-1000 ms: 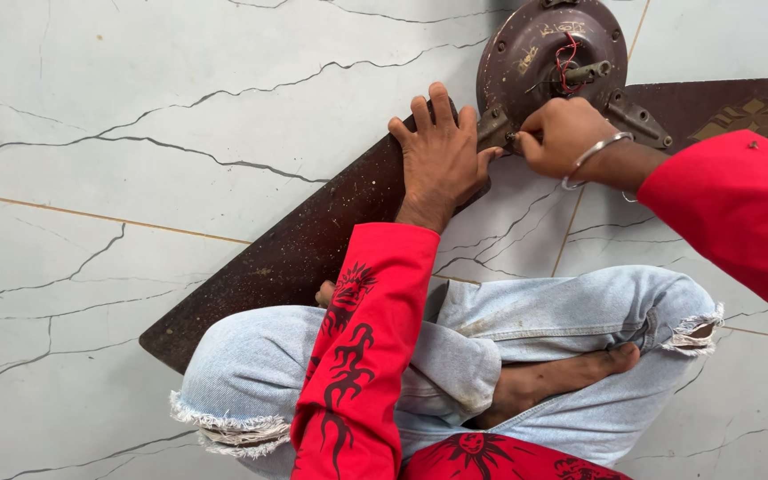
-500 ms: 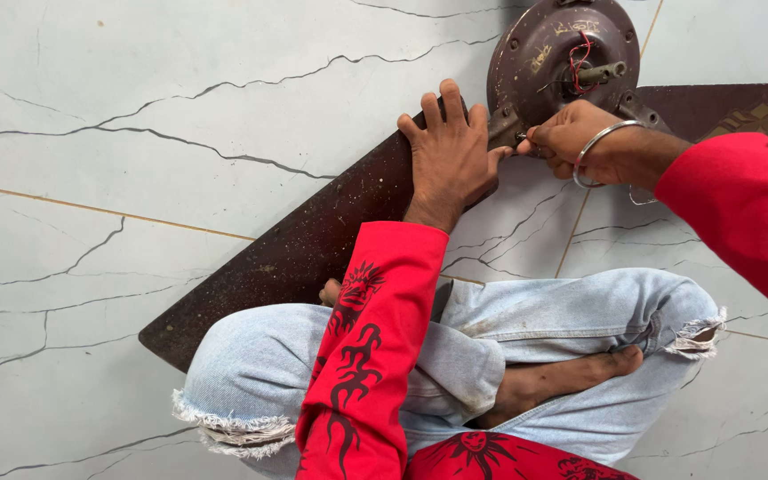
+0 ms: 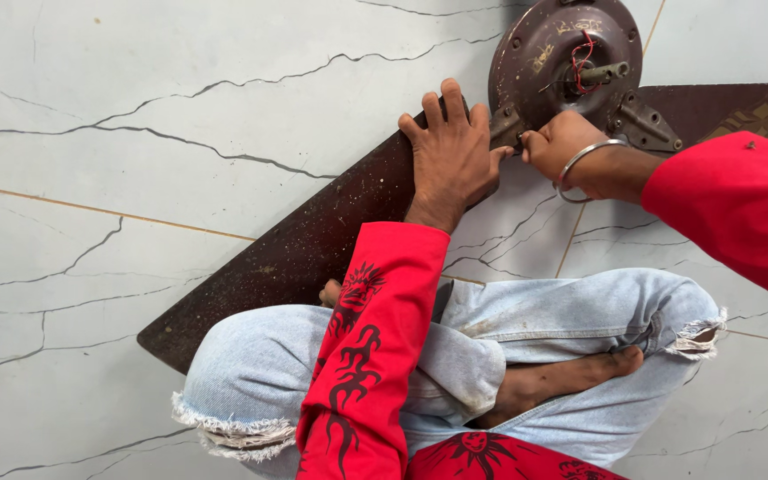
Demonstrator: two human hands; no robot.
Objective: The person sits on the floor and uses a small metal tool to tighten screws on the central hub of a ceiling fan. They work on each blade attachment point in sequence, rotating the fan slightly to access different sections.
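The floor [image 3: 135, 133] is pale marble-pattern tile with dark veins and thin tan joints. I sit cross-legged on it in light blue jeans [image 3: 562, 329] with frayed hems, one bare foot [image 3: 571, 373] tucked across my lap. A ceiling fan lies on the tiles in front of me. Its long dark brown blade [image 3: 295, 258], dusty and speckled, runs from near my knee up to the motor housing [image 3: 562, 62], a round, worn brown disc with a short shaft and red wiring at its centre. A second blade [image 3: 722, 107] extends right from the hub on a metal bracket [image 3: 646, 120].

My left hand [image 3: 452, 151] lies flat and spread, palm down, pressing the long blade's inner end just beside the hub. My right hand [image 3: 562, 147], a metal bangle [image 3: 584, 160] at its wrist, is curled closed at the blade's bracket under the housing; I cannot tell what its fingers grip.
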